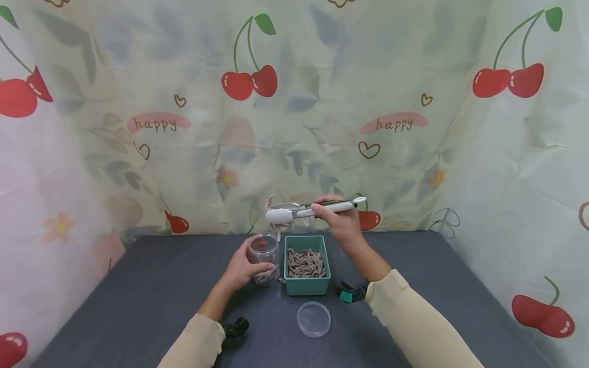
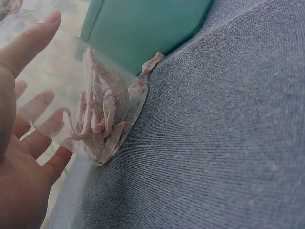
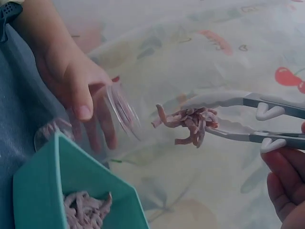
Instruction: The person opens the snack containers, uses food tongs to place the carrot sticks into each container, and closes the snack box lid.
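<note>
My left hand [image 1: 241,266] holds a clear jar [image 1: 268,255] upright on the table, thumb on one side and fingers round the other. Several greyish-brown dried strips [image 2: 102,109] lie at the jar's bottom. In my right hand [image 1: 344,225] is a pair of white and grey tongs [image 1: 301,211], raised above the table. A clump of strips [image 3: 190,123] is pinched between the tong tips, which point left, near the jar's mouth. Right of the jar stands a teal bin [image 1: 307,288] with a heap of the same strips [image 1: 306,263] in it.
A round clear lid [image 1: 314,320] lies on the dark table [image 1: 184,286], nearer me than the bin. One loose strip [image 2: 152,63] rests on the cloth between jar and bin. A patterned curtain [image 1: 303,128] hangs behind and at both sides.
</note>
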Demonstrator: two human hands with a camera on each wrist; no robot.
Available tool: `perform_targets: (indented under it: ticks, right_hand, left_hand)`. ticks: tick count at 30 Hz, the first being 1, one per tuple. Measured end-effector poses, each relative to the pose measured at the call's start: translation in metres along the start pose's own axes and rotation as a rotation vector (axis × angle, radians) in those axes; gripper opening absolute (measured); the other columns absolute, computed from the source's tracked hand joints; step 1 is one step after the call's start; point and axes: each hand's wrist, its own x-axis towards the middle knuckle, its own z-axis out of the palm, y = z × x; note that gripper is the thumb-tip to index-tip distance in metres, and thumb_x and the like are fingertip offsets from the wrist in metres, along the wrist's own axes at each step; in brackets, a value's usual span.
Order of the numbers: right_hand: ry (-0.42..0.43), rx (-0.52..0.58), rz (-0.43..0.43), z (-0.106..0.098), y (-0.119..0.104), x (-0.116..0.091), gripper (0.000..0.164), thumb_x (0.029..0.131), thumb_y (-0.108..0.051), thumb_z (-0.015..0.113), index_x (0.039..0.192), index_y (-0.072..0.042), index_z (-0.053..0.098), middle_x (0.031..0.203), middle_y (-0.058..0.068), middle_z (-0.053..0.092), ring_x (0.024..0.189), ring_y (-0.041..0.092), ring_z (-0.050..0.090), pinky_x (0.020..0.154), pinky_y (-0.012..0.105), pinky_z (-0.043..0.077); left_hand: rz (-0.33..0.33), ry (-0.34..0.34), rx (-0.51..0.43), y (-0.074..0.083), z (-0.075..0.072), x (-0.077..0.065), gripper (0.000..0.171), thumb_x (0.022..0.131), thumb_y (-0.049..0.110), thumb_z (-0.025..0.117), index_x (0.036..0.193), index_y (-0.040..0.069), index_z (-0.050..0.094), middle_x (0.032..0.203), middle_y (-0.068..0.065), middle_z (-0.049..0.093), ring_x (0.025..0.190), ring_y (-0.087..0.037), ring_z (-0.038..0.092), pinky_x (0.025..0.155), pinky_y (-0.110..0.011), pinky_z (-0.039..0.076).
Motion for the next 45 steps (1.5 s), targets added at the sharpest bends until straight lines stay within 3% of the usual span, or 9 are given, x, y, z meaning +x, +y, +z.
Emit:
perform_targets:
  ticks: [3, 8, 9, 18, 32, 37, 41, 45]
  right_hand:
    - [-0.015, 0.004, 0.032, 0.008, -0.010, -0.004, 0.019, 0.085, 0.000, 0.073, 0.099, 0.013, 0.067, 0.075, -0.003, 0.066, 0.066, 0.013, 0.061, 0.064, 0.024, 0.049]
    - [-0.030, -0.015, 0.051, 0.020, -0.026, -0.015, 0.019, 0.085, 0.000, 0.072, 0.099, 0.012, 0.067, 0.073, -0.005, 0.066, 0.064, 0.011, 0.056, 0.061, 0.024, 0.045]
    - [-0.030, -0.021, 0.050, 0.022, -0.025, -0.016, 0.019, 0.085, 0.000, 0.073, 0.099, 0.011, 0.067, 0.073, -0.004, 0.066, 0.064, 0.010, 0.056, 0.061, 0.024, 0.045]
    - [-0.031, -0.045, 0.022, 0.025, -0.015, -0.027, 0.020, 0.084, 0.001, 0.074, 0.098, 0.013, 0.067, 0.086, 0.012, 0.068, 0.065, 0.009, 0.057, 0.062, 0.023, 0.047]
    - [-0.078, -0.076, 0.090, 0.021, -0.008, -0.032, 0.019, 0.085, -0.004, 0.074, 0.098, 0.008, 0.069, 0.080, 0.001, 0.066, 0.063, 0.007, 0.053, 0.061, 0.024, 0.044]
    - [-0.118, -0.087, 0.108, 0.020, -0.008, -0.030, 0.019, 0.085, -0.004, 0.073, 0.099, 0.009, 0.069, 0.080, -0.002, 0.066, 0.066, 0.013, 0.056, 0.063, 0.030, 0.047]
    - [-0.136, -0.088, 0.108, 0.017, 0.004, -0.025, 0.018, 0.085, -0.004, 0.074, 0.098, 0.007, 0.070, 0.082, 0.001, 0.068, 0.069, 0.018, 0.060, 0.068, 0.038, 0.051]
    - [-0.153, -0.083, 0.099, 0.016, 0.018, -0.018, 0.017, 0.085, -0.006, 0.075, 0.097, 0.005, 0.071, 0.082, 0.004, 0.068, 0.070, 0.016, 0.063, 0.071, 0.038, 0.054]
  left_hand:
    - [0.006, -0.012, 0.008, 0.008, -0.001, -0.003, 0.081, 0.079, 0.014, 0.083, 0.145, 0.003, 0.038, 0.137, -0.023, 0.051, 0.120, -0.034, 0.053, 0.096, -0.048, 0.044]
    - [0.020, 0.025, 0.013, -0.018, 0.002, 0.008, 0.078, 0.077, 0.013, 0.084, 0.143, 0.010, 0.041, 0.134, -0.016, 0.055, 0.118, -0.030, 0.054, 0.096, -0.048, 0.043]
    - [0.016, 0.034, 0.016, -0.023, 0.003, 0.011, 0.078, 0.077, 0.012, 0.084, 0.142, 0.011, 0.042, 0.133, -0.013, 0.056, 0.118, -0.029, 0.054, 0.096, -0.048, 0.043]
    - [-0.010, 0.064, 0.052, -0.022, 0.003, 0.010, 0.080, 0.075, 0.015, 0.086, 0.142, 0.011, 0.042, 0.127, -0.011, 0.057, 0.113, -0.028, 0.055, 0.094, -0.048, 0.044]
    - [-0.037, 0.059, 0.047, -0.021, 0.003, 0.009, 0.083, 0.076, 0.014, 0.085, 0.145, 0.009, 0.038, 0.131, -0.014, 0.055, 0.114, -0.031, 0.055, 0.093, -0.050, 0.045]
    - [-0.039, 0.058, 0.046, -0.022, 0.003, 0.010, 0.083, 0.077, 0.014, 0.084, 0.145, 0.010, 0.038, 0.132, -0.014, 0.054, 0.115, -0.031, 0.055, 0.094, -0.050, 0.044]
    - [-0.030, 0.056, 0.052, -0.021, 0.003, 0.010, 0.083, 0.076, 0.014, 0.085, 0.145, 0.009, 0.038, 0.132, -0.014, 0.053, 0.114, -0.031, 0.055, 0.094, -0.050, 0.044]
    - [-0.026, 0.059, 0.055, -0.021, 0.004, 0.010, 0.084, 0.076, 0.014, 0.085, 0.145, 0.009, 0.038, 0.131, -0.015, 0.054, 0.113, -0.030, 0.055, 0.093, -0.049, 0.045]
